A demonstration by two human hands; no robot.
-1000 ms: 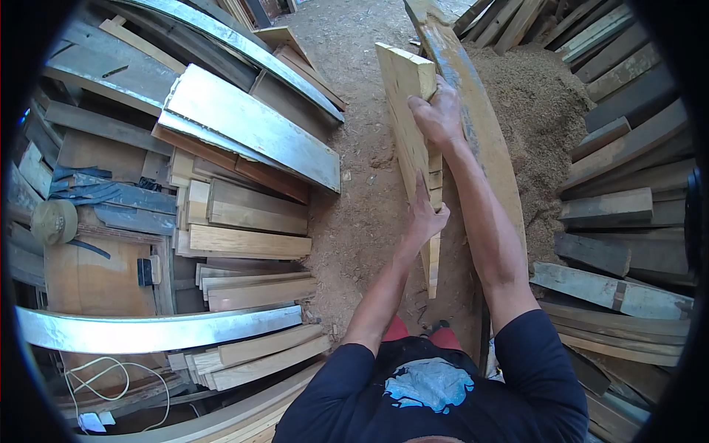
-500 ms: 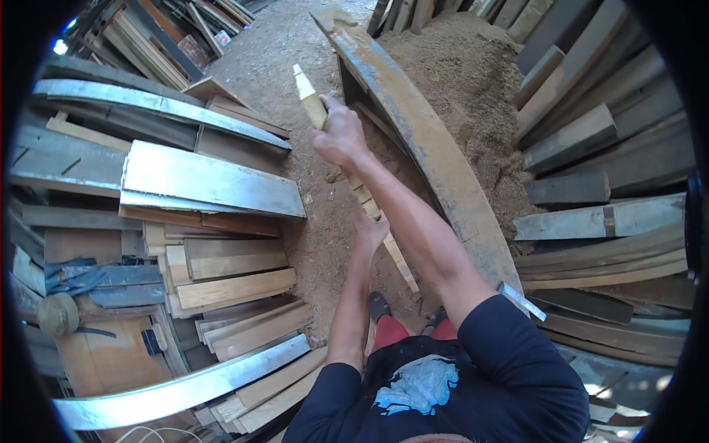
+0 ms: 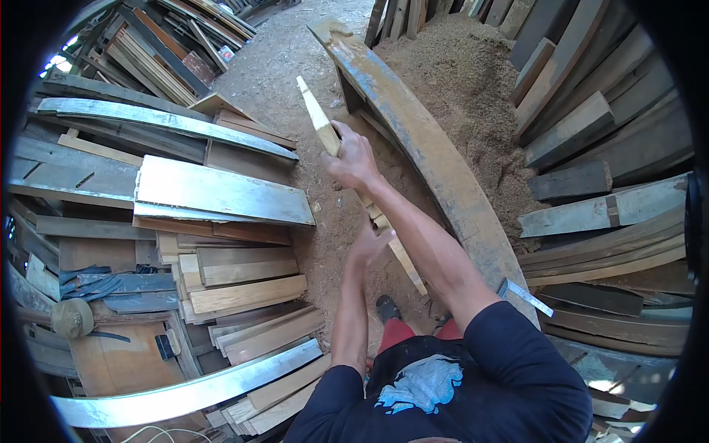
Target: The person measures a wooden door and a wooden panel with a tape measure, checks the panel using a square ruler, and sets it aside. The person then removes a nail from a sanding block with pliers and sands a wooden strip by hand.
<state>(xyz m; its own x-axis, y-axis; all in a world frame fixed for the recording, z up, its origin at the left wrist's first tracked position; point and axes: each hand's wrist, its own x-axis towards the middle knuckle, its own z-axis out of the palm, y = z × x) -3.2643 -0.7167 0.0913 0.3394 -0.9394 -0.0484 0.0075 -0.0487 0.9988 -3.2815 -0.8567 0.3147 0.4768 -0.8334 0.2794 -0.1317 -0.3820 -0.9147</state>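
Observation:
A pale wooden board (image 3: 318,118) is held edge-up over the dirt floor, running from the upper middle down toward my feet. My right hand (image 3: 353,158) is wrapped round its upper part. Lower down, my left hand (image 3: 369,242) lies against the board's left side, its thumb stretched out toward the edge; its other fingers are partly hidden. To the right stands a long workbench (image 3: 436,151) with a dusty top. A metal-bladed square (image 3: 526,297) lies at the bench's near end.
Stacked planks (image 3: 247,295) and a pale wide board (image 3: 221,190) line the left side. Sawdust (image 3: 450,81) is heaped behind the bench. More timber (image 3: 583,133) leans at the right. A mallet-like round block (image 3: 72,318) lies far left.
The view has swung right, bringing the square into sight. The board has turned from showing its broad face to nearly edge-on, still in my right hand.

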